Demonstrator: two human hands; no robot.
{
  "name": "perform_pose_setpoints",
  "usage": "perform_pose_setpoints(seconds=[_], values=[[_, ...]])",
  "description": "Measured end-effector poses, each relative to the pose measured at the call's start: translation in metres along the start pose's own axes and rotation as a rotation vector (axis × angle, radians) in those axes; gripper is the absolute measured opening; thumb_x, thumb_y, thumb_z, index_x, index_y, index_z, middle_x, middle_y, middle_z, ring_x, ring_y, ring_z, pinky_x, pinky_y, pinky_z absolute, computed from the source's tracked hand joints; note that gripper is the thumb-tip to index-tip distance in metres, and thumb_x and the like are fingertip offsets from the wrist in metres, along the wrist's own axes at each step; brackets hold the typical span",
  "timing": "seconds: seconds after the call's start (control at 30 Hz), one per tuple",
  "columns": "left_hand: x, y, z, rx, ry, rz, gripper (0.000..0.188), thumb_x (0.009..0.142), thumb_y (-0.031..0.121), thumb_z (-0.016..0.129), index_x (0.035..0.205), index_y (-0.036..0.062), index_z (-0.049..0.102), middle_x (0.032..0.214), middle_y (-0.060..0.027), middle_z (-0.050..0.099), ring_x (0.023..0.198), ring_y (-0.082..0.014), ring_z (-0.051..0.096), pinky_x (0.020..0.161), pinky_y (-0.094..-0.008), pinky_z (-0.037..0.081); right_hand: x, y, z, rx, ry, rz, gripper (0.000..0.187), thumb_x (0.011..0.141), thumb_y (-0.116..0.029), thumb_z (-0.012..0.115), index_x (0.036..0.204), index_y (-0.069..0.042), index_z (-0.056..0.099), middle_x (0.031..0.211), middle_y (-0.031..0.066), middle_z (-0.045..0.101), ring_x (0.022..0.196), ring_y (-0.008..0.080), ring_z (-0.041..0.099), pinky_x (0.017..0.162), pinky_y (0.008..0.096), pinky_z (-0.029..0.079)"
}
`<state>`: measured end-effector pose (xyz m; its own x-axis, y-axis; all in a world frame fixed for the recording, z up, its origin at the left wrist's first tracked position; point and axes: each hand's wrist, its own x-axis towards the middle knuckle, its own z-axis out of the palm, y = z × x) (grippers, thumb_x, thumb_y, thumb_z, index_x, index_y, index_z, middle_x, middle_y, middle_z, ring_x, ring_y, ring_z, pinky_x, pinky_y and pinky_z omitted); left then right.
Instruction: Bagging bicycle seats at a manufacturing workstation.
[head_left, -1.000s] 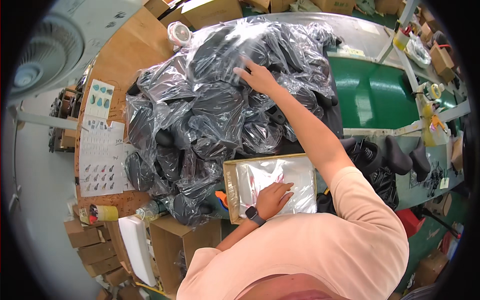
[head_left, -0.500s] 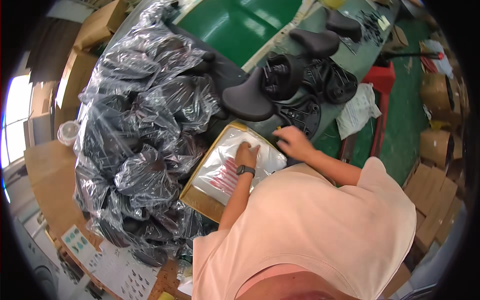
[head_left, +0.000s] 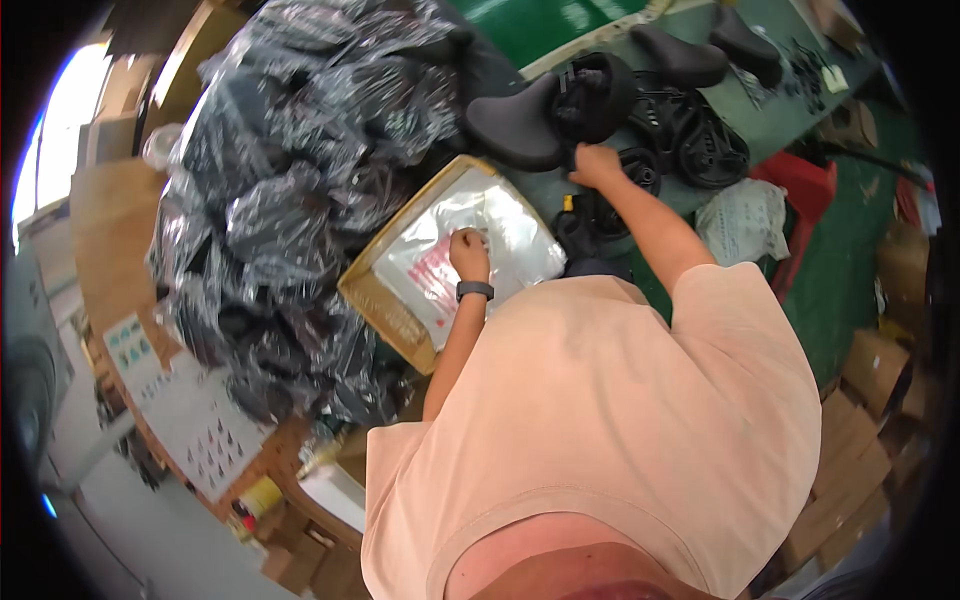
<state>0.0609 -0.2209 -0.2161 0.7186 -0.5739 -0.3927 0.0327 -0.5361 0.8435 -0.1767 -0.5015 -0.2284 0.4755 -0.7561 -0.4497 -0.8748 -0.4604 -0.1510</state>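
Note:
A cardboard box (head_left: 385, 312) in front of me holds a stack of clear plastic bags (head_left: 520, 232) with red print. My left hand (head_left: 468, 258), with a dark watch on its wrist, rests on the bags, its fingers curled in as if pinching the film. Beyond the box's right corner, my right hand (head_left: 597, 168) is closed at the edge of the black bicycle saddles. Its fingertips are partly hidden, and what they grip cannot be made out. The nearest black saddle (head_left: 515, 125) lies just left of it. A small yellow-ended thing (head_left: 568, 203) is below that hand.
Many saddles wrapped in clear plastic (head_left: 290, 220) are heaped on the left. More black saddles (head_left: 680, 58) and upturned saddle undersides (head_left: 712, 150) lie on the green table. At right are a white sack (head_left: 742, 220), a red pallet jack (head_left: 808, 190) and cardboard boxes (head_left: 875, 365).
My right hand has reached farther from me, toward the saddles, and closed. My left hand's fingers, spread on the bags before, are now curled. The whole view has shifted.

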Motion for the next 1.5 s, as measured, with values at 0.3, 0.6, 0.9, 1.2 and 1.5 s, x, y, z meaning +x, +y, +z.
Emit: perform_pose_setpoints(seconds=[0.3, 0.6, 0.9, 1.2, 1.5], values=[[-0.072, -0.001, -0.079, 0.184, 0.169, 0.362, 0.025, 0.093, 0.018, 0.084, 0.11, 0.0013, 0.076, 0.099, -0.0107, 0.076, 0.078, -0.024, 0.072, 0.071, -0.0365, 0.056, -0.181, 0.03, -0.084, 0.428, 0.462, 0.212, 0.086, 0.083, -0.056, 0.088, 0.149, -0.012, 0.055, 0.119, 0.0261, 0.078, 0.111, 0.0484, 0.075, 0.092, 0.0548, 0.059], [-0.082, 0.019, -0.101, 0.464, 0.056, 0.155, 0.028, 0.099, 0.03, 0.077, 0.112, 0.0055, 0.072, 0.094, -0.0144, 0.082, 0.086, -0.03, 0.081, 0.077, -0.0423, 0.062, -0.282, 0.008, 0.017, 0.127, -0.119, 0.186, 0.143, 0.077, -0.06, 0.091, 0.175, -0.005, 0.004, 0.148, 0.0361, 0.059, 0.119, 0.0552, 0.07, 0.1, 0.0595, 0.058], [-0.112, -0.016, -0.132, -0.219, 0.009, 0.101, 0.023, 0.096, 0.019, 0.081, 0.11, 0.0015, 0.079, 0.102, -0.0148, 0.083, 0.085, -0.0258, 0.08, 0.076, -0.0366, 0.063, -0.266, 0.013, 0.0, 0.772, -0.039, 0.062, 0.108, 0.079, -0.027, 0.086, 0.169, 0.001, 0.033, 0.135, 0.0317, 0.071, 0.113, 0.0426, 0.076, 0.096, 0.0495, 0.062], [-0.161, 0.055, -0.125, -0.781, -0.186, 0.02, 0.027, 0.108, 0.018, 0.073, 0.125, -0.0027, 0.075, 0.114, -0.011, 0.081, 0.101, -0.0177, 0.078, 0.084, -0.0304, 0.064, -0.318, -0.138, -0.12, 2.022, -0.837, -0.501, 0.071, 0.096, -0.024, 0.079, 0.153, 0.008, 0.051, 0.125, 0.0259, 0.075, 0.102, 0.0348, 0.077, 0.089, 0.0458, 0.065], [-0.216, 0.067, -0.236, -1.273, -0.336, 0.045, 0.029, 0.114, 0.024, 0.061, 0.131, 0.0021, 0.072, 0.117, -0.0062, 0.079, 0.104, -0.0187, 0.077, 0.092, -0.0352, 0.064, -0.293, -0.178, -0.101, 2.22, -1.134, -0.101, 0.061, 0.108, -0.033, 0.064, 0.155, 0.004, 0.051, 0.14, 0.0259, 0.06, 0.103, 0.0302, 0.059, 0.084, 0.0394, 0.054]])
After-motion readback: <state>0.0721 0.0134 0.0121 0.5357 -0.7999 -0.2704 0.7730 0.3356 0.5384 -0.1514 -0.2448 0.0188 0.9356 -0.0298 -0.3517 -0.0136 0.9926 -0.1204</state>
